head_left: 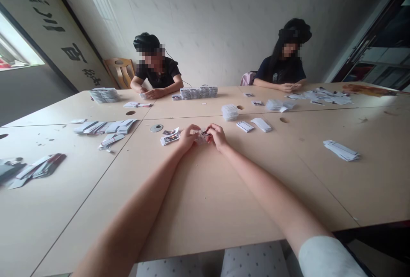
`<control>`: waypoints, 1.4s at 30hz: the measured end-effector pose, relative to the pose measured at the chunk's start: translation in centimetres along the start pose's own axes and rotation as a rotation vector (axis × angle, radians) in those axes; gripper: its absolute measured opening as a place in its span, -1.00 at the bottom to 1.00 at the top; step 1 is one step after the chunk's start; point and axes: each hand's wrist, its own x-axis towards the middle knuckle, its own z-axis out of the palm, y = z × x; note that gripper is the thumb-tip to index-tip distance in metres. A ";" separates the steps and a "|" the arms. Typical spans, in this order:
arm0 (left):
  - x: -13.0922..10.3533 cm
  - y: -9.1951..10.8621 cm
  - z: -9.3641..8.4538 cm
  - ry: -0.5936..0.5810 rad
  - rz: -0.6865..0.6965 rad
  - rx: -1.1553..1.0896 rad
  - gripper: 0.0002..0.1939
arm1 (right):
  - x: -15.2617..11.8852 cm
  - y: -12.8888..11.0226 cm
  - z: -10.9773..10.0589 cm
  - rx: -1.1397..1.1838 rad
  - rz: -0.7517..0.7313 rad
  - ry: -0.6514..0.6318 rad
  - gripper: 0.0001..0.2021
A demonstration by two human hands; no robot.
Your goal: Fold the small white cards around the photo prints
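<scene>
My left hand (188,137) and my right hand (217,135) meet over the middle of the table, fingers closed. Between them is a small clear plastic piece (201,137) with dark and red printing; whether it is a sleeve or a box I cannot tell. My left fingers grip its left side. At its right side my right fingers pinch something dark, perhaps a printed card, mostly hidden. Just left of my left hand lies a small stack of printed cards (170,139). Right of my right hand are a stack of white framed cards (245,126) and a white stack (261,124).
Clear plastic cases (229,112) stand beyond my right hand. Folded white cards (105,127) spread to the left, another white stack (341,150) to the right. Two people sit across the table (205,208), near rows of packed stacks (195,93) and loose papers (326,96).
</scene>
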 end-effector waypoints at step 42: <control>-1.2 2.4 1.3 -0.233 0.050 0.038 -0.71 | -0.1 -1.7 -2.4 -0.197 0.049 -0.197 -0.96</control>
